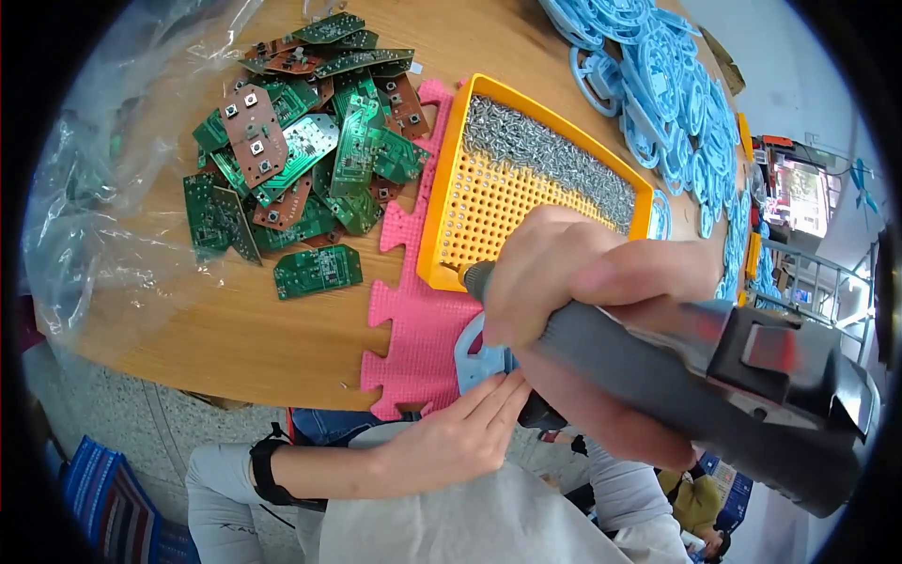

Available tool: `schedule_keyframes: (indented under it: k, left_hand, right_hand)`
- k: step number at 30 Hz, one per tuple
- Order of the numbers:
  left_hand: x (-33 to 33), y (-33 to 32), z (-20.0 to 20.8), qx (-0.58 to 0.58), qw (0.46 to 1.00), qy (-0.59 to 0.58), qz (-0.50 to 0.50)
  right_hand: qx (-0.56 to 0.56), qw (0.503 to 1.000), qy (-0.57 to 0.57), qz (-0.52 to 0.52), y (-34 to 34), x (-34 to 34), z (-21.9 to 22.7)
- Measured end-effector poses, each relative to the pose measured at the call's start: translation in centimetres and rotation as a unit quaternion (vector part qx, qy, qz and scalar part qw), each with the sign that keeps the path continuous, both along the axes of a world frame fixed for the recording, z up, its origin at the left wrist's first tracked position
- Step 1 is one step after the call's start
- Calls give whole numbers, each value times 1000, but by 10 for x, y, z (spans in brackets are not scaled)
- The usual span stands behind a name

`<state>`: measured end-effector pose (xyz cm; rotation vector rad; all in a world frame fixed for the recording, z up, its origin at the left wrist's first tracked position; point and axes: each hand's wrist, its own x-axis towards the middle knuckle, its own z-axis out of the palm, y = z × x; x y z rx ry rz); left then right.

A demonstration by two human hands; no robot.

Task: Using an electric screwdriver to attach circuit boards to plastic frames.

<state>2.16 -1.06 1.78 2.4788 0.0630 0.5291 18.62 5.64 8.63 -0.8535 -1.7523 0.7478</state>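
My right hand (pixel 564 282) is wrapped round a dark grey cordless screwdriver (pixel 648 376), slightly blurred. Its nose points left, at the near left corner of a yellow tray (pixel 484 207) full of small holes. Silver screws (pixel 550 155) lie heaped along the tray's far side. Whether a screw sits on the bit cannot be made out. Below the tray, my left hand (pixel 465 428) has its fingers together on a light blue plastic part (pixel 479 362) at the near edge of a pink foam mat (pixel 418 338). My right hand and the screwdriver hide some of that part.
Green and brown circuit boards (pixel 315 141) are piled left of the tray, beside a clear plastic bag (pixel 122 207). Many light blue plastic parts (pixel 658 85) spread along the right side of the wooden table (pixel 235 329). Another person (pixel 695 498) shows at lower right.
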Motion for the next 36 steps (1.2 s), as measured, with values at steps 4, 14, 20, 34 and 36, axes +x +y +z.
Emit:
schedule_keyframes:
  k: [4, 14, 20, 34, 36]
  left_hand:
    - [-1, -1, 2, 85, 996, 12, 5]
    - [-2, 20, -10, -18, 1000, 17, -7]
    - [8, 22, -16, -78, 997, -12, 20]
    - [8, 19, -13, -73, 997, -7, 36]
    - [7, 19, -14, -56, 998, -5, 40]
  right_hand:
    - [37, 998, 42, 6, -1, 0, -1]
    - [97, 988, 101, -59, -52, 13, 34]
    - [3, 977, 213, 4, -129, 15, 34]
    - [8, 991, 124, -50, -142, -4, -3]
    - [-6, 993, 112, -48, -143, -7, -3]
